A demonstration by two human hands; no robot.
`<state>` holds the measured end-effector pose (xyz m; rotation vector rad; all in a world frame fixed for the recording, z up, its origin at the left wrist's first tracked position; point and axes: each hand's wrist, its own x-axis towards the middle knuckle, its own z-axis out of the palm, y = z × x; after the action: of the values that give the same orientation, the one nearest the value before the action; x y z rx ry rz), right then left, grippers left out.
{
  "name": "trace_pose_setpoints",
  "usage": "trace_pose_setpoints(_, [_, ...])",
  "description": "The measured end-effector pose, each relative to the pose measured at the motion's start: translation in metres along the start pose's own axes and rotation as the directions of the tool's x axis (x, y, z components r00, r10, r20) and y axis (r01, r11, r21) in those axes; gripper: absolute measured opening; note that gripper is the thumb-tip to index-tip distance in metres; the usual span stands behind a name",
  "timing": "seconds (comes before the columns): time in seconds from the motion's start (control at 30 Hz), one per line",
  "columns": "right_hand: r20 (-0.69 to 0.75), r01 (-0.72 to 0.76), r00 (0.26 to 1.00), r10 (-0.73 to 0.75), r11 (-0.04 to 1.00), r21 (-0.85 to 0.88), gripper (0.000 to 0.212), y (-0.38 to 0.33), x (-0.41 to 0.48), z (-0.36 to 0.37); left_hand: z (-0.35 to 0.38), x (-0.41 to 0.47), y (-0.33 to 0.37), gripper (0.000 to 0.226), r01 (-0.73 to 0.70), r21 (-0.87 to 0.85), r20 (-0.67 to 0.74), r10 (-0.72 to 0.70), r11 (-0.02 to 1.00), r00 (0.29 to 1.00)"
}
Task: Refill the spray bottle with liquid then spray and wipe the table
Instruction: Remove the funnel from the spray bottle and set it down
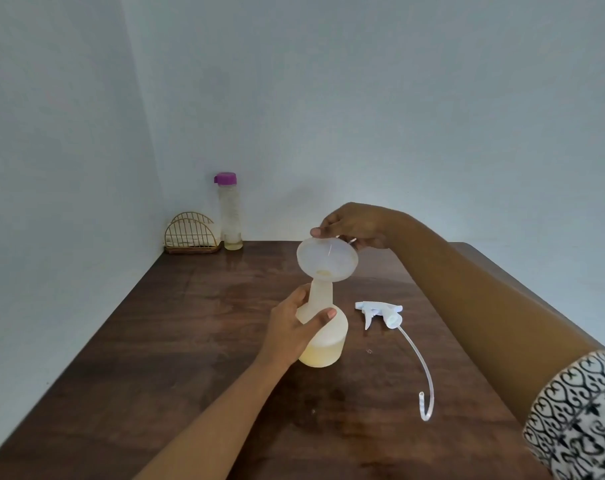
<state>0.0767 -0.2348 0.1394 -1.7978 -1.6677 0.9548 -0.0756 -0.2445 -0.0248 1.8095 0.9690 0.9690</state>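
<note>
Left grip [290, 327] curled, right grip [354, 225] pinching

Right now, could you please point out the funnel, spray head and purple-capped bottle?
funnel [327, 259], head view, inside of its bowl.
spray head [380, 310], head view, its white body.
purple-capped bottle [230, 216], head view, its clear wall.

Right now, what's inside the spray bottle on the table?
Pale yellow liquid fills the bottom part of the spray bottle. A funnel, pinched by the right hand, sits at its neck. The left hand grips the shoulder, hiding the inside there.
</note>
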Motion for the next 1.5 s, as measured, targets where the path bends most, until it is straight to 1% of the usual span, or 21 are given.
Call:
trace_pose_setpoints(0.1, [0.012,-0.06,0.998,0.058,0.973,0.222,0.019,0.016,-0.009,-0.001,-0.001,0.0,-0.001,0.054,-0.004,-0.004,0.003,0.004,1.0,1.0])
trace_pose_setpoints(0.17, [0.007,-0.056,0.998,0.057,0.935,0.35,0.019,0.023,-0.016,0.002,-0.001,0.0,-0.002,0.05,-0.009,-0.003,0.001,0.009,1.0,1.0])
trace_pose_setpoints(0.3, [-0.14,0.037,0.99,0.03,0.889,0.456,0.022,0.027,-0.025,0.013,-0.001,0.001,-0.007,0.048,-0.032,-0.008,-0.008,0.032,0.999,0.999])
trace_pose_setpoints(0.47, [-0.259,0.103,0.966,0.013,0.898,0.428,0.025,0.026,-0.03,0.019,-0.001,0.001,-0.007,0.055,-0.055,-0.002,-0.004,0.055,0.998,0.998])
trace_pose_setpoints(0.67, [-0.36,0.128,0.932,0.028,0.906,0.403,0.028,0.026,-0.031,0.022,-0.002,0.0,-0.005,0.05,-0.058,-0.001,0.001,0.058,0.998,0.998])
trace_pose_setpoints(0.9, [-0.399,0.155,0.917,0.022,0.901,0.405,0.027,0.024,-0.031,0.023,-0.001,0.0,-0.005,0.058,-0.052,-0.004,-0.001,0.052,0.999,0.999])
trace_pose_setpoints(1.0, [-0.392,0.164,0.92,0.011,0.897,0.411,0.027,0.024,-0.031,0.022,-0.001,0.0,-0.005,0.056,-0.053,0.0,-0.003,0.053,0.999,0.999])
trace_pose_setpoints(1.13, [-0.405,0.185,0.914,0.02,0.868,0.46,0.025,0.028,-0.031,0.022,-0.001,-0.001,-0.005,0.047,-0.05,-0.012,0.001,0.05,0.999,0.999])
trace_pose_setpoints(1.27, [-0.411,0.177,0.911,0.036,0.866,0.468,0.023,0.027,-0.031,0.022,-0.001,-0.001,-0.005,0.052,-0.047,-0.007,0.003,0.047,0.999,0.999])
trace_pose_setpoints(1.37, [-0.411,0.208,0.911,0.038,0.818,0.536,0.023,0.024,-0.035,0.016,-0.001,-0.002,-0.004,0.055,-0.045,-0.007,0.004,0.045,0.999,0.999])
trace_pose_setpoints(1.47, [-0.417,0.268,0.908,0.036,0.715,0.645,0.022,0.02,-0.042,0.004,0.0,-0.001,-0.004,0.068,-0.025,0.008,-0.008,0.025,1.0,1.0])
trace_pose_setpoints(1.5, [-0.414,0.273,0.91,0.041,0.691,0.67,0.021,0.02,-0.042,0.004,0.0,-0.001,-0.004,0.069,-0.017,0.013,-0.009,0.017,1.0,1.0])
